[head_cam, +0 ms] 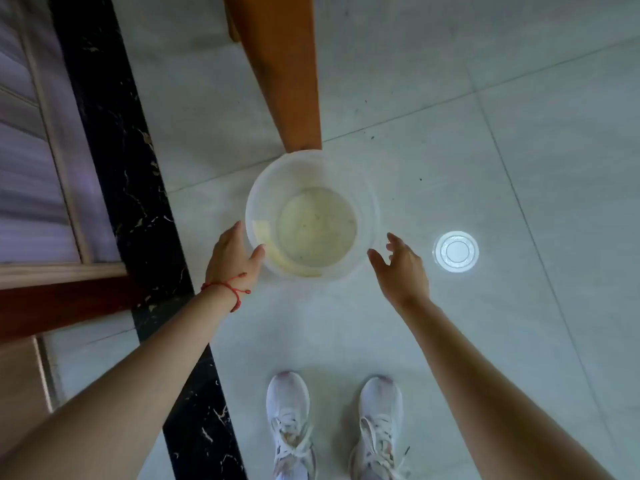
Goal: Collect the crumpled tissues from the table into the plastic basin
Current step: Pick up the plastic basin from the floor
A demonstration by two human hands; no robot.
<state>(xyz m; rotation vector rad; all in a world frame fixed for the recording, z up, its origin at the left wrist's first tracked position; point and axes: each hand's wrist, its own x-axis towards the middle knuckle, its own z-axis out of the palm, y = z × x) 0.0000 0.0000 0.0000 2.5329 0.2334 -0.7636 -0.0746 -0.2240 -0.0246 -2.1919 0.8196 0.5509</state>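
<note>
Pale tiled floor, glossy, seen from straight above; a black marbled strip runs diagonally down the left side, with a wooden frame and louvred panel beyond it. Left hand — red string bracelet at the wrist — lies against the near-left wall of the plastic basin, thumb over the rim, fingers together along the outside; contact looks real but a firm grip cannot be confirmed. The basin sits on the floor at centre frame, mouth up, round, so no long axis to note. Translucent whitish plastic; inside, only a yellowish stained bottom with a few dark specks — no tissues in it. Just behind its far rim an orange-brown wooden leg rises toward the camera, touching or nearly touching the basin; cannot tell which. Right hand hovers just beside the basin's near-right wall, fingers spread and loosely curled, holding nothing, a small gap to the plastic. Further right, well apart, a bright round light reflection on the tile. Below, two white laced sneakers point toward the basin.
</note>
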